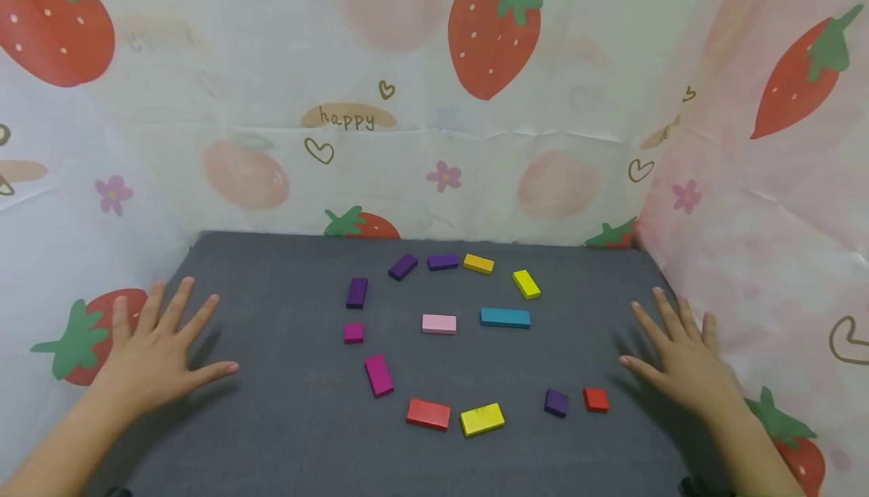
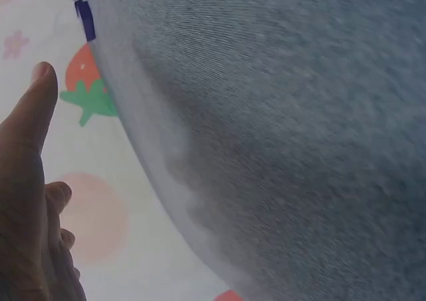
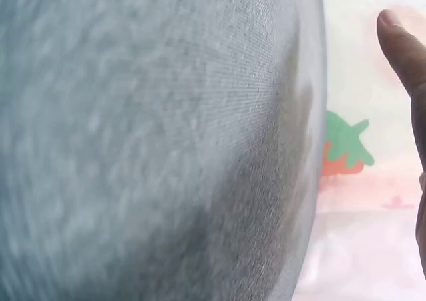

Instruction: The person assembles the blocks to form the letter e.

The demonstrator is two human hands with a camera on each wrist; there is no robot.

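My left hand (image 1: pixel 152 357) is spread with straight fingers over the left side of the grey table, holding nothing. On the right my right hand (image 1: pixel 689 365) is spread the same way, nearest to a small red block (image 1: pixel 596 400) and a dark purple block (image 1: pixel 556 403). Between the hands, coloured blocks form a loose ring: purple ones (image 1: pixel 357 293) at the upper left, magenta (image 1: pixel 379 375) below, a longer red block (image 1: pixel 428 414) and a yellow block (image 1: pixel 482 420) at the front. A pink block (image 1: pixel 439 324) and a long blue block (image 1: pixel 505 318) lie inside it.
An orange-yellow block (image 1: pixel 478 264) and a bright yellow block (image 1: pixel 526 284) lie at the ring's back right. The grey tabletop (image 1: pixel 271 437) is bounded at the back and sides by a white cloth (image 1: pixel 380 180) printed with strawberries.
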